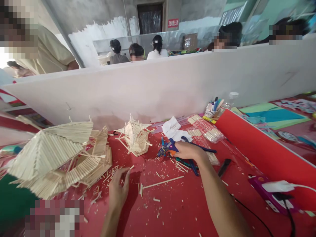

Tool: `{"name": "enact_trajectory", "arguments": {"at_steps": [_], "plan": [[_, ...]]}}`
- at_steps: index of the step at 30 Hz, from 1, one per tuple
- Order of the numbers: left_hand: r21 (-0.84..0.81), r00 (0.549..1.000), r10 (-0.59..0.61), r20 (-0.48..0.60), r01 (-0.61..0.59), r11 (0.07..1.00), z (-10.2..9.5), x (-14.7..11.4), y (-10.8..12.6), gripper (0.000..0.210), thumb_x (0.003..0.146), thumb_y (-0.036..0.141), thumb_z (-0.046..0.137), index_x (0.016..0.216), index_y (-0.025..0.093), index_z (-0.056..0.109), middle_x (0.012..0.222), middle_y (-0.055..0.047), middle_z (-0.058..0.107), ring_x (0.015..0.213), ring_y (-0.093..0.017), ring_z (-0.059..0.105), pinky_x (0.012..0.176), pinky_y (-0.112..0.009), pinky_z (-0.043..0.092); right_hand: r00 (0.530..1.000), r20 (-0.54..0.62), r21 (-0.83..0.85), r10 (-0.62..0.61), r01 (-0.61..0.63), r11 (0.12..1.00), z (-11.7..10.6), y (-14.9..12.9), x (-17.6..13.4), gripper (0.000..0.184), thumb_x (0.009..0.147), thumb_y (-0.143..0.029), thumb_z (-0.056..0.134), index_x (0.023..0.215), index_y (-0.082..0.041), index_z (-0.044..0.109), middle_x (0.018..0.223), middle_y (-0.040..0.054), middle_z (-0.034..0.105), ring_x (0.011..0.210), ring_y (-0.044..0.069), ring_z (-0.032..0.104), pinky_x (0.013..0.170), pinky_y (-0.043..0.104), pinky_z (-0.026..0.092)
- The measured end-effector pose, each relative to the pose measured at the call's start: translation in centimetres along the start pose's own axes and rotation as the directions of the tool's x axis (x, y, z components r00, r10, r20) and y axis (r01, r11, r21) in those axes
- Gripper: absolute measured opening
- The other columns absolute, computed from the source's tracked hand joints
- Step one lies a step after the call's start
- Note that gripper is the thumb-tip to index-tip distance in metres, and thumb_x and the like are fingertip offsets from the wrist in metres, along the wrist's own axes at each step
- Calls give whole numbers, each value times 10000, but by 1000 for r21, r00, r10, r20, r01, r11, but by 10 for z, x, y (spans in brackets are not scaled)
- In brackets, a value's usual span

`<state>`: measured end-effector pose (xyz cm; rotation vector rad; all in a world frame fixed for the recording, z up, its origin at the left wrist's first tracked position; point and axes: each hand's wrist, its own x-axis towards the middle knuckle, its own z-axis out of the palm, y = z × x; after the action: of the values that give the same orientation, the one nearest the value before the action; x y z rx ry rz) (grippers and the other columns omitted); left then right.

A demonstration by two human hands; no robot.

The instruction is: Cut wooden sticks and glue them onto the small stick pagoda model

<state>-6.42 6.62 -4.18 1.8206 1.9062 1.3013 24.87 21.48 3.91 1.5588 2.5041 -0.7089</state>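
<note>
My left hand (119, 188) is low over the red table, thumb and finger pinched on a short wooden stick (132, 167). My right hand (187, 150) is wrapped round a blue glue gun (171, 145) with an orange trigger, its nozzle towards the left. Dark-blue tool handles (194, 166) show beneath that hand; the rest of that tool is hidden. Between my hands a long thin stick (163, 182) lies with a few short pieces at its left end. Beyond my left hand stands a small pavilion model (134, 135) made of sticks.
A larger stick-built pavilion (53, 154) fills the left side. Bagged sticks (207, 129), white tissue (172, 129) and a pen cup (211, 109) lie towards the partition (158, 87). A purple power strip (271, 194) and a black-handled brush (224, 167) are at right. Several people sit beyond.
</note>
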Motion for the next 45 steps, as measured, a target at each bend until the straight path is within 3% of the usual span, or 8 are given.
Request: {"name": "enact_trajectory", "arguments": {"at_steps": [6,13,19,30,35,39,42,45], "plan": [[14,995,60,-75,-59,998,-2,1,4,181,949,345,541,951,205,655,905,-49,676,821,-180,636,750,-296,528,994,106,-144,25,-9,990,11,-39,4,340,871,-353,615,1062,-95,728,1090,228,738,1013,342,714,766,350,505],[73,991,123,-56,-118,990,-6,-5,8,227,954,307,488,999,229,697,951,-78,676,912,-226,641,835,-362,528,997,68,-203,31,-17,979,38,-83,8,438,903,-474,610,1088,-101,743,1092,222,743,1057,359,697,849,412,510],[44,987,147,-59,-144,989,-5,-6,9,158,950,284,510,948,218,653,895,-52,662,849,-200,630,790,-323,518,999,-48,-169,-22,13,985,58,-103,13,329,915,-387,610,1058,-117,732,1045,216,748,1031,319,707,850,376,500],[43,994,109,27,-110,993,-4,-7,15,195,944,352,525,965,216,664,858,-36,684,747,-174,620,701,-287,509,995,-8,-121,-102,100,988,48,-99,14,442,855,-457,715,1127,-113,664,1077,190,737,1016,329,702,794,339,497],[23,993,116,31,-116,993,-4,-9,14,175,940,305,525,988,216,668,883,-37,691,768,-176,625,717,-286,507,980,-85,-97,-178,170,981,22,-87,1,205,934,-359,633,976,-163,676,1000,134,746,936,283,702,716,313,442],[33,990,136,48,-137,990,-4,-10,11,168,937,276,531,1007,215,671,924,-45,695,827,-183,636,759,-292,513,903,-268,-24,-336,343,939,5,-78,-8,133,973,-316,588,942,-209,661,931,42,722,823,182,661,705,278,405],[41,987,148,69,-151,988,-3,-11,10,165,938,253,526,1014,218,668,947,-50,695,866,-187,646,790,-298,517,808,-425,-44,-409,432,901,6,-76,-4,211,1030,-315,488,996,-211,668,995,44,683,883,162,625,756,273,418],[38,985,152,81,-156,987,-3,-11,10,161,940,248,523,1012,222,665,951,-47,698,886,-189,658,810,-299,522,718,-489,-141,-496,495,857,16,-76,6,274,1052,-290,428,1048,-206,689,1043,68,652,970,174,593,821,279,429]]}}
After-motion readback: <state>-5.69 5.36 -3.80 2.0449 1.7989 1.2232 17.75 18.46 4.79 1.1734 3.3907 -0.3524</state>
